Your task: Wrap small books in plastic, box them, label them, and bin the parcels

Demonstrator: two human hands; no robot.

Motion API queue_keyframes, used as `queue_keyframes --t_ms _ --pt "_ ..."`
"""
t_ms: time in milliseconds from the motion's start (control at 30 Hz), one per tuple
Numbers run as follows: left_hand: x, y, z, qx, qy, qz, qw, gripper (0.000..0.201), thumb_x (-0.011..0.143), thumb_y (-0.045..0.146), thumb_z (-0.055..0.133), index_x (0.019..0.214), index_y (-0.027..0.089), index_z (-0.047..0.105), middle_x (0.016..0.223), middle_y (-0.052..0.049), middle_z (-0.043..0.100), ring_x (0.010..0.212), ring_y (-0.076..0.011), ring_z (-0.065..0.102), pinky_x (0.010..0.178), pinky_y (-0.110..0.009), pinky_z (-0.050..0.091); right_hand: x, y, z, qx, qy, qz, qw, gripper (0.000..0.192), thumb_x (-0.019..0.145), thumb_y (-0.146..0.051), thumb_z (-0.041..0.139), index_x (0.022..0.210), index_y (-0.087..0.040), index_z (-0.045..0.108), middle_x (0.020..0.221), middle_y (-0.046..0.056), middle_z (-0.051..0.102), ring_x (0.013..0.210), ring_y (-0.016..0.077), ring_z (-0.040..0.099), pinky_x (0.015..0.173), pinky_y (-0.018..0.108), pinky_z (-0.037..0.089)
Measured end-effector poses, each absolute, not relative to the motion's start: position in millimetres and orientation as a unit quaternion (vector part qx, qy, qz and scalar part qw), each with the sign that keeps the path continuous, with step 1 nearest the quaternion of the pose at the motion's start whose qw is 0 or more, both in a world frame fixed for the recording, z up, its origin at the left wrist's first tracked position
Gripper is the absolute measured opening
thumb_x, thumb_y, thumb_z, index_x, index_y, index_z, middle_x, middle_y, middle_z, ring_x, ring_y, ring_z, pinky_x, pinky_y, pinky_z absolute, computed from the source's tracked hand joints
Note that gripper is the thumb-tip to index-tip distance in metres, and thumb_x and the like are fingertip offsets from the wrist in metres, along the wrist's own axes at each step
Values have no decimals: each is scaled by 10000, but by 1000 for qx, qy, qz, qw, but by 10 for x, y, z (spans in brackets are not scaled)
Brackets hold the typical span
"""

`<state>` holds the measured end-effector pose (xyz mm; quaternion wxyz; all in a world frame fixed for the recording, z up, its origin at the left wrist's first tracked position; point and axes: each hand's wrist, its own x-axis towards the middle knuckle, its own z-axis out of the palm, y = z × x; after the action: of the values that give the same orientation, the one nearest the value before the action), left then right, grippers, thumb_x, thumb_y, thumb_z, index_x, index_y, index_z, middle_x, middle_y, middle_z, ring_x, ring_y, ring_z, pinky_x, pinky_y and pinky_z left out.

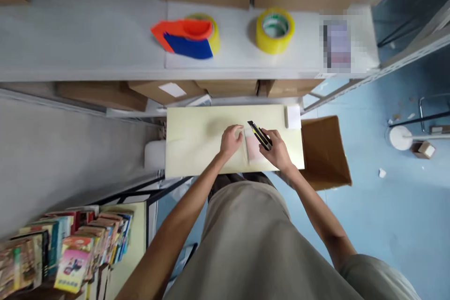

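Observation:
My right hand (277,149) grips a black and yellow utility knife (259,135), its tip pointing up and to the left. Below the knife, on the pale yellow tabletop (193,143), lies a thin flat item with a pink and white face (253,149), like a booklet or packet; my right hand covers part of it. At this item's upper left edge is my left hand (231,141), fingers curled and thumb close to the forefinger. Whatever sits between those fingertips is too small to make out.
A small white box (293,117) stands at the table's right end, beside an open cardboard box (325,152). On the grey shelf (105,37) above are a yellow tape roll (275,30) and an orange-blue tape dispenser (186,36). Many books (73,258) fill the lower left.

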<state>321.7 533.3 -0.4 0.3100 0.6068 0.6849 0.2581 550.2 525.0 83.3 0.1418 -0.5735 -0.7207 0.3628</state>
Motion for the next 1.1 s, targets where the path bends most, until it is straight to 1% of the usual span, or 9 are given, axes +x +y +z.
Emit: queue_keyframes --t_ms 167,300,400,633,733,833,967,1033,1100 --pt "3293 5951 981 608 639 431 192 286 1103 182 586 1345 238 728 1396 -123 834 1376 -275 777 1273 -466 593 4926 6335 1533 -545 -747 241 295 422 1011 -305 686 1423 -218 647 1416 175 671 1240 333 746 1070 473 664" --pt "3202 6371 1467 609 635 450 149 543 1082 147 579 1615 251 601 1607 -139 731 1430 -283 758 1280 -479 590 4402 7203 1798 -534 -773 165 299 412 1109 -307 593 1497 -170 611 1461 208 642 1286 357 732 1127 529 627" --pt "3148 6412 1514 617 644 427 148 584 1072 133 574 1645 247 591 1637 -137 711 1389 -274 781 1251 -454 614 4122 7663 1737 -545 -777 137 285 394 1164 -329 528 1510 -153 595 1465 220 645 1275 359 738 1107 556 632" --pt "3382 5939 1007 589 679 369 237 393 1065 103 606 1405 239 750 1457 -120 823 1260 -288 834 1186 -459 653 3869 7991 1542 -576 -781 95 221 328 1143 -121 468 1401 -100 669 1434 237 700 1405 360 674 1209 553 564" --pt "3494 5693 639 578 701 302 288 378 1055 100 622 1388 208 762 1474 -151 809 1265 -308 835 1188 -464 649 3909 7913 1551 -569 -789 93 211 330 1185 -179 445 1416 -105 668 1433 226 681 1433 379 643 1237 607 532" --pt "3536 5360 196 574 708 228 343 375 1041 104 637 1373 208 777 1484 -154 804 1291 -322 826 1208 -467 638 4117 7581 1448 -531 -810 77 238 427 1252 -311 335 1511 -128 621 1537 217 588 1512 389 574 1279 647 483" --pt "3547 4840 -392 547 715 143 412 403 1013 109 658 1378 221 786 1457 -143 820 1307 -324 817 1227 -466 623 4678 6744 798 -494 -830 130 226 539 1269 -417 212 1559 -171 593 1546 196 573 1531 389 561 1277 663 479" --pt "3572 4641 -625 529 713 119 444 432 1002 115 669 1411 206 775 1463 -155 814 1302 -323 816 1227 -464 619 5027 6251 294 -520 -814 201 167 449 1246 -388 333 1540 -190 608 1507 205 637 1477 372 606 1239 602 535" --pt "3616 4520 -804 517 708 112 467 473 982 131 699 1448 183 758 1502 -172 791 1307 -324 809 1221 -459 621 5351 5816 -193 -582 -760 281 72 400 1186 -341 493 1509 -140 616 1492 249 682 1403 354 661 1227 532 553"
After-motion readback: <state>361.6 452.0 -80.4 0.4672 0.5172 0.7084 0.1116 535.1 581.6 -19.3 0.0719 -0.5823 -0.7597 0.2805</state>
